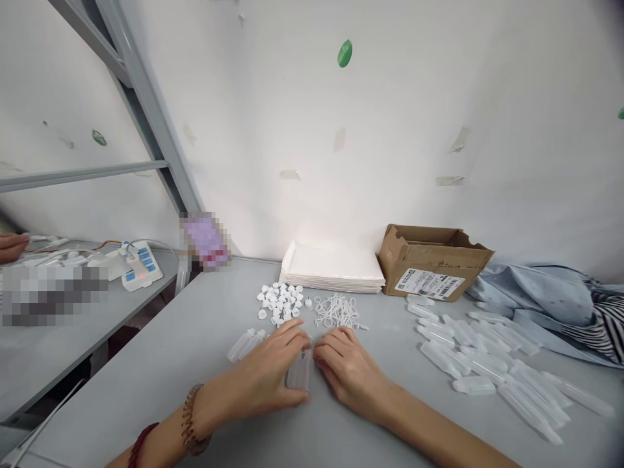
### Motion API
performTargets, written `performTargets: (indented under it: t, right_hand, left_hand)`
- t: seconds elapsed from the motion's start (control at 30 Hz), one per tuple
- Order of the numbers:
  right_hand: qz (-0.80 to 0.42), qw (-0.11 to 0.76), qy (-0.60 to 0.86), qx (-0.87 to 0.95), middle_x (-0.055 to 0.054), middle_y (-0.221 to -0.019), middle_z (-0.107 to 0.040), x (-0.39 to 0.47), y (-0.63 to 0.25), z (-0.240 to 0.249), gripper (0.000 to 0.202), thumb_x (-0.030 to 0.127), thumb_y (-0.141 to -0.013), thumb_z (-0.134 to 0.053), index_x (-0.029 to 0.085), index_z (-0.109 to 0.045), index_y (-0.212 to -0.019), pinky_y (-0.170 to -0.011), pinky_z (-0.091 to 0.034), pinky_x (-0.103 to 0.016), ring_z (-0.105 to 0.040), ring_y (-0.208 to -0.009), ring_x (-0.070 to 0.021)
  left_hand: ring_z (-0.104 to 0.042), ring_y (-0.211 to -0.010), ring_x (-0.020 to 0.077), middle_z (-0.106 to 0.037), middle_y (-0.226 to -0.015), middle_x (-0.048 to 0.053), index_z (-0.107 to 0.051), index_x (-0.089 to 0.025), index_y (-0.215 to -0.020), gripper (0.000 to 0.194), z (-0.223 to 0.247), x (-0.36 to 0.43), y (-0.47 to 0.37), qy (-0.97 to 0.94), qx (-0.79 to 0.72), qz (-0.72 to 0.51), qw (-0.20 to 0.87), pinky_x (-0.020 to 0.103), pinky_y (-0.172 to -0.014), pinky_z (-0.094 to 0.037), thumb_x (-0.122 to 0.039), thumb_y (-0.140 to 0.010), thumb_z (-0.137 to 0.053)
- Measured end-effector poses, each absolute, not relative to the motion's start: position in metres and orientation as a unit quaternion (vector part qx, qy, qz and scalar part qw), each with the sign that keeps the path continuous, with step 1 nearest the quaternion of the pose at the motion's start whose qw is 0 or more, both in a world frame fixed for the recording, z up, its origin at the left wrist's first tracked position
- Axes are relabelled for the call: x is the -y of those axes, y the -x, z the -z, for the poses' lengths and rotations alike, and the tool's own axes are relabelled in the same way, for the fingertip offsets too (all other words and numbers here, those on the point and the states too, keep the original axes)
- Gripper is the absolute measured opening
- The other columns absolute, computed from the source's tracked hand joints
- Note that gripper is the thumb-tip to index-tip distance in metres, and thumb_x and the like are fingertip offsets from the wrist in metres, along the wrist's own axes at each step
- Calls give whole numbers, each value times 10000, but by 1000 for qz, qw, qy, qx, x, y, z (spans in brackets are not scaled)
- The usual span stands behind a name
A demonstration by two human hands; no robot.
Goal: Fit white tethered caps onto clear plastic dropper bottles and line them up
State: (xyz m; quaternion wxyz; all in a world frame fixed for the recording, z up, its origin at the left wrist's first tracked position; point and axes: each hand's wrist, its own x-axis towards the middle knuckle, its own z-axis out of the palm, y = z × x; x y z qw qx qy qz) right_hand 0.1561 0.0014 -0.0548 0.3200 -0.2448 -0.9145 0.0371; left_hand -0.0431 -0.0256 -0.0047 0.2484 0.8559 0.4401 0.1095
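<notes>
My left hand (270, 367) is closed around a small translucent plastic bottle (299, 372), which lies or tilts low over the grey table. Curled close to the right side of that bottle's neck is my right hand (348, 364); whatever its fingertips pinch is hidden. Two similar bottles (245, 344) lie just beyond my left hand. Behind both hands are a heap of white caps (281, 300) and a pile of thin white ring-ended wands (337, 311). Many more translucent bottles (480, 351) are scattered to the right.
Against the wall stand a stack of white padded envelopes (334, 266) and an open cardboard box (433, 263). Light blue cloth (536, 299) lies at the right. A second table at left carries a power strip (141, 266); another person's hand (12, 247) shows there.
</notes>
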Motion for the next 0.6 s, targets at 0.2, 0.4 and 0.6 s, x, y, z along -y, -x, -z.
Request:
performTargets:
  t: [0.2,0.4,0.6]
  right_hand:
    - [-50,339,258,903,-28,-767,-648,-1,-157,55,222,39,-927,-349,180,-520,-926,-757,-387,-317,-557,-689,-151]
    - [-22,344,249,905,-27,-737,-652,0,-158,58,231,42,-936,-330,175,-515,-978,-749,-386,-317,-569,-658,-152]
    - [6,335,245,910,-47,-773,-661,1,-157,59,223,41,-916,-352,159,-523,-998,-818,-367,-348,-592,-734,-163]
  left_hand:
    - [-252,-1387,309,-572,-1176,79,-533,-204,-1127,443,5,25,43,-860,-430,-127,243,498,-1089,-343,-216,-712,-690]
    - [-302,-1359,325,-583,-1157,78,-554,-207,-1136,465,8,24,44,-866,-428,-134,222,505,-1064,-379,-236,-698,-707]
    - [-254,-1376,348,-557,-1215,107,-556,-190,-1121,443,2,23,44,-877,-424,-105,201,534,-1048,-379,-263,-713,-711]
